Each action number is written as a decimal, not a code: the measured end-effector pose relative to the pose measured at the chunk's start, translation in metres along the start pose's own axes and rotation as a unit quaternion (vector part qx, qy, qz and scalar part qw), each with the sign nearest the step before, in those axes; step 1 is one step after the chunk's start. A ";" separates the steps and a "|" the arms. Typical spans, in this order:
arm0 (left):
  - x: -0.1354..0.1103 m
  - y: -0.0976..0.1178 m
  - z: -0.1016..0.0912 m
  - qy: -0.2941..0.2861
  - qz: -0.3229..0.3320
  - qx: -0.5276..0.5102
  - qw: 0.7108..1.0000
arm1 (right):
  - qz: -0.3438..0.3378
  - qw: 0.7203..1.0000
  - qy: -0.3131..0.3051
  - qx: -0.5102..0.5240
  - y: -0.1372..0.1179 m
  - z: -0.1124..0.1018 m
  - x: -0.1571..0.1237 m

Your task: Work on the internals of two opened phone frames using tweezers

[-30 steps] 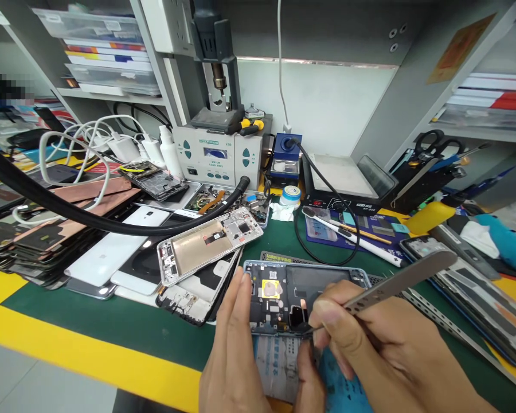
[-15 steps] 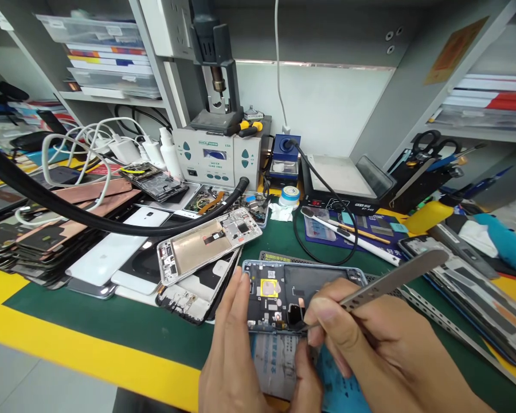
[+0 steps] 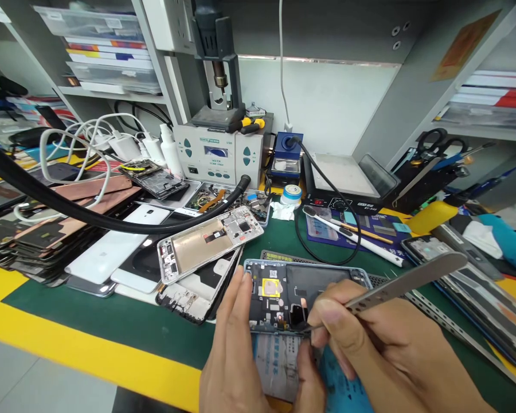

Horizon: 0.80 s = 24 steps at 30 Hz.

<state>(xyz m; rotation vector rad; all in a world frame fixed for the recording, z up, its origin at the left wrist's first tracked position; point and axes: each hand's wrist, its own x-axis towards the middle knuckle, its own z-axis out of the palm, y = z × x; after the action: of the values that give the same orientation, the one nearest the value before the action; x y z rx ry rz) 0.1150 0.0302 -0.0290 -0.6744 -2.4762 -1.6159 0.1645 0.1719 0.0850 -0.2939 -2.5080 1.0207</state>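
My left hand point(image 3: 234, 350) still steadies the opened phone point(image 3: 301, 295), fingers flat on its edge. My right hand point(image 3: 378, 350) keeps the tweezers point(image 3: 395, 284) pinched, tips unmoved at the lower board.

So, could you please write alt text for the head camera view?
A right hand holds metal tweezers with the tip inside an opened phone, which the left hand steadies on a green mat among many dismantled phones.
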 end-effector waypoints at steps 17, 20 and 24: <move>0.003 0.021 -0.015 -0.021 0.022 -0.001 1.000 | -0.025 0.998 -0.051 0.036 0.017 -0.009 -0.017; 0.003 0.027 -0.018 -0.017 0.027 0.000 0.999 | -0.004 0.998 -0.031 0.052 0.018 -0.007 -0.019; -0.001 0.032 -0.020 -0.002 0.032 0.008 0.999 | -0.024 0.998 -0.029 0.042 0.019 -0.007 -0.019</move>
<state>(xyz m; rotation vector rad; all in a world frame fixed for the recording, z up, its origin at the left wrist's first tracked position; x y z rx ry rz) 0.1261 0.0226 0.0065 -0.7475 -2.4409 -1.5712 0.1851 0.1828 0.0703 -0.1823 -2.5027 1.1264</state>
